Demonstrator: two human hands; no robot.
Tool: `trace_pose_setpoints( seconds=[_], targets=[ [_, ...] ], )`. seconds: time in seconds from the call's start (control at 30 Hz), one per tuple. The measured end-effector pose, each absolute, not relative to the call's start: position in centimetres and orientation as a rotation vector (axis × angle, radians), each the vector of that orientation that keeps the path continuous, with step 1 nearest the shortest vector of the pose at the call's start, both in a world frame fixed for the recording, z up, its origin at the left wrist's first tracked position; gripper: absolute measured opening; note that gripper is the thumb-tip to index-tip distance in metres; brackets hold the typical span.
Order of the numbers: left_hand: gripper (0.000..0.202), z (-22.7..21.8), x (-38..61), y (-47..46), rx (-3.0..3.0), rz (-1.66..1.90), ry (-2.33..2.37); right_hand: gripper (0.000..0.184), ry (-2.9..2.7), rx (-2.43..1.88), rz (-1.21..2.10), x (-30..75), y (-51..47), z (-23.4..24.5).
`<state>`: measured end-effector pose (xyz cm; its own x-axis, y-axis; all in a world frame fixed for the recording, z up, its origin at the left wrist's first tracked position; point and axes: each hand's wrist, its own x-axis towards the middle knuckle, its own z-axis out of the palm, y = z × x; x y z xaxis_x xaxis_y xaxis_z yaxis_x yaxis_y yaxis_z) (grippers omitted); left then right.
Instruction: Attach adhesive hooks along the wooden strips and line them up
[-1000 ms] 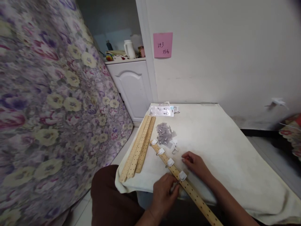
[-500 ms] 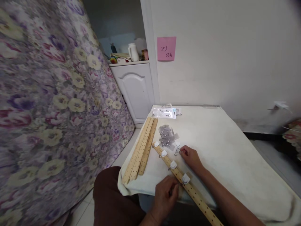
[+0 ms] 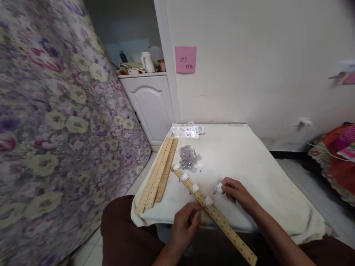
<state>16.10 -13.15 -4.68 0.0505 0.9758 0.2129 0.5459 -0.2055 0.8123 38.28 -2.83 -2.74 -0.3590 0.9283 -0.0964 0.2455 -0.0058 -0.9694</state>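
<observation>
My right hand (image 3: 235,192) pinches a small white tag with a metal hook (image 3: 218,188), held above the cloth to the right of a narrow wooden strip with holes (image 3: 229,231). Along that strip sit several similar white tags, one of them (image 3: 195,188) midway; the strip's near end reaches past the table edge. My left hand (image 3: 186,223) is closed, its fingertips right by the strip's left side near the closest tag (image 3: 208,201). What those fingers hold, if anything, is hidden.
Several more wooden strips (image 3: 156,173) lie to the left. Beyond the tagged strip is a pile of small grey plastic bags (image 3: 189,158), with a loose metal hook (image 3: 200,168) beside it. Clear packaging (image 3: 184,132) rests at the cloth-covered table's back.
My right hand has drawn back from beside the grey pile toward me, bringing a white tag with it. My left hand stays by the strip. The view has turned slightly right.
</observation>
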Motion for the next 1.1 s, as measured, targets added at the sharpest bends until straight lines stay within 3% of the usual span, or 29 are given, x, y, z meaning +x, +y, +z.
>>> trace_pose_setpoints(
  seconds=[0.1,0.23,0.5,1.1],
  targets=[
    [0.024,-4.6,17.2,-14.6,1.623,0.989,1.44,0.022,-1.527,-1.089,1.67,39.2,-5.3,-2.9],
    [0.023,-6.2,19.0,-15.6,1.166,0.806,1.278,0.022,-1.55,-1.078,1.722,39.6,-7.4,-3.7],
    [0.042,-8.5,20.6,-14.8,0.694,0.768,1.068,0.014,-1.802,-1.294,1.331,39.8,-8.6,-5.2],
    [0.04,-8.4,21.9,-15.1,0.469,0.82,0.882,0.014,-2.079,-1.466,1.012,39.3,-9.3,-5.0]
  ],
)
